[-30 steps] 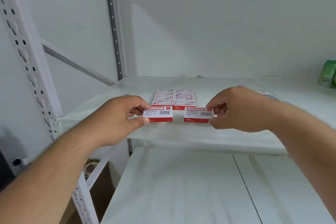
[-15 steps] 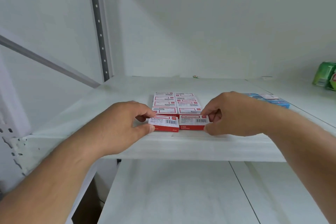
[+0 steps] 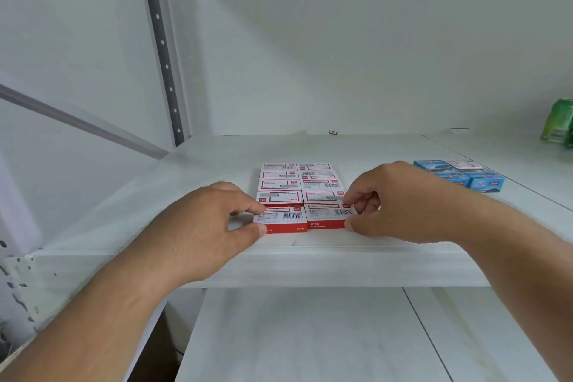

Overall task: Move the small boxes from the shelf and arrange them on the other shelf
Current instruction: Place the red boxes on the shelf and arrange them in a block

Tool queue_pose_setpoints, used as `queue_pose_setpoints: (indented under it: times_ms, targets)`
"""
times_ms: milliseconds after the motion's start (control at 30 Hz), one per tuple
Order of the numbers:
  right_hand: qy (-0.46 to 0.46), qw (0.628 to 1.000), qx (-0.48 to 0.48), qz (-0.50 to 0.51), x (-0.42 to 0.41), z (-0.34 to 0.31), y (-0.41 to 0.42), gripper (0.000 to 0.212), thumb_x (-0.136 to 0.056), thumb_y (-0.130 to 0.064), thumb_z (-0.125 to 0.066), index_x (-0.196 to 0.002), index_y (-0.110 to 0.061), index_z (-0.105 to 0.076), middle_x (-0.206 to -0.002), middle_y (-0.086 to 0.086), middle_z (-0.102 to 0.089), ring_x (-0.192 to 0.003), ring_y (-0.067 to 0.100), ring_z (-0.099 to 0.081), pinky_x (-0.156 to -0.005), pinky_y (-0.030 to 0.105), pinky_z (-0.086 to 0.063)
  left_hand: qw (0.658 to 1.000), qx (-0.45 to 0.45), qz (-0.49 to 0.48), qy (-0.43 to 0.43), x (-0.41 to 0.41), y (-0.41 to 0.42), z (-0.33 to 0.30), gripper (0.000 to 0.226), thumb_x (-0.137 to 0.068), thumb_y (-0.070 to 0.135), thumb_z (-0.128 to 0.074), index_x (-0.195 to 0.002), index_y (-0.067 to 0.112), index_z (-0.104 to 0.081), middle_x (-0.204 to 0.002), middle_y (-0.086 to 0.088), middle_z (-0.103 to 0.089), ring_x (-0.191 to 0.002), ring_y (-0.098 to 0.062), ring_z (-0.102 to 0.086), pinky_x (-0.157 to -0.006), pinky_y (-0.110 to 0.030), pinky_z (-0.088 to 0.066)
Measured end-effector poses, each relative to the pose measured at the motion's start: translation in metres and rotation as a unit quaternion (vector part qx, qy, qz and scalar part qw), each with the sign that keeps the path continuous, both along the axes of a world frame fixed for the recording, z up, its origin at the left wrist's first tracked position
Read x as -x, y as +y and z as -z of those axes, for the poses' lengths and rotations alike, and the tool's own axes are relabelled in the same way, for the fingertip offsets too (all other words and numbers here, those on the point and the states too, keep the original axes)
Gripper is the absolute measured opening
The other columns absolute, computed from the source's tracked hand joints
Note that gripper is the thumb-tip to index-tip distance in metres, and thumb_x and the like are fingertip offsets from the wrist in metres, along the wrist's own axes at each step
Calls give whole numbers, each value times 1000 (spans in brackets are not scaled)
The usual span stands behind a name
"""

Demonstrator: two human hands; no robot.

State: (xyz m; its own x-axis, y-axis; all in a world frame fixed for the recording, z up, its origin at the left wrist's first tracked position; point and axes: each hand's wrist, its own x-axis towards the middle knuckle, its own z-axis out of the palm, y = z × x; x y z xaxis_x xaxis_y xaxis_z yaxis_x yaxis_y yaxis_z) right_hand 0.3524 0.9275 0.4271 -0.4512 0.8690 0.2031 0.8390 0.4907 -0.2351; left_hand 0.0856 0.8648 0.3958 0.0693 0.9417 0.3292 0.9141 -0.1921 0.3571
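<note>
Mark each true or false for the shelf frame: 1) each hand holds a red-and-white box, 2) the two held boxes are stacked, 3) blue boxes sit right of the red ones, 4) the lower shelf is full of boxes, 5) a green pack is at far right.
1. True. The left hand pinches the left front box; the right hand pinches the right front box.
2. False. They lie side by side at the front of the red-and-white rows.
3. True. The blue boxes sit to the right on the same shelf.
4. False. No boxes show on the lower shelf.
5. True. The green pack is at the frame's right edge.
</note>
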Motion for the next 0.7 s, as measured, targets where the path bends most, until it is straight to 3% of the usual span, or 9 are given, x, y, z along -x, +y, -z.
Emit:
queue_pose_setpoints:
  times_ms: [167,333,567,700]
  targets:
    - [-1,1000,0,4,1,0,-1,27,-80,-44,-75,-105,-33,-74,-82,-19,-68,-78,1,-65,-69,17,-51,1000,-9,-13,-10,-1,2,2,30,-87,49,-63,-117,45,-65,-110,28,-58,-97,8,-55,-83,-17,-47]
    - [9,1000,5,5,2,0,-1,28,-81,-43,-75,-106,-31,-75,-82,-18,-69,-78,2,-65,-72,19,-53,999,-12,-34,-17,-4,4,5,30,-87,49,-62,-116,47,-65,-96,32,-62,-86,12,-57,-71,-10,-45]
    - [-1,1000,5,6,3,-1,-4,30,-82,-44,-74,-110,-32,-74,-84,-17,-69,-80,3,-65,-74,22,-55,999,0,-31,-37,-6,1,2,26,-87,47,-63,-113,49,-66,-92,33,-66,-85,5,-63,-77,-19,-54]
    - [-3,1000,9,10,2,-1,-6,39,-81,-53,-73,-114,-33,-71,-90,-20,-65,-83,2,-64,-72,19,-53,999,-6,-16,-51,-5,0,5,33,-87,50,-63,-120,49,-60,-87,44,-54,-85,18,-55,-72,-5,-42]
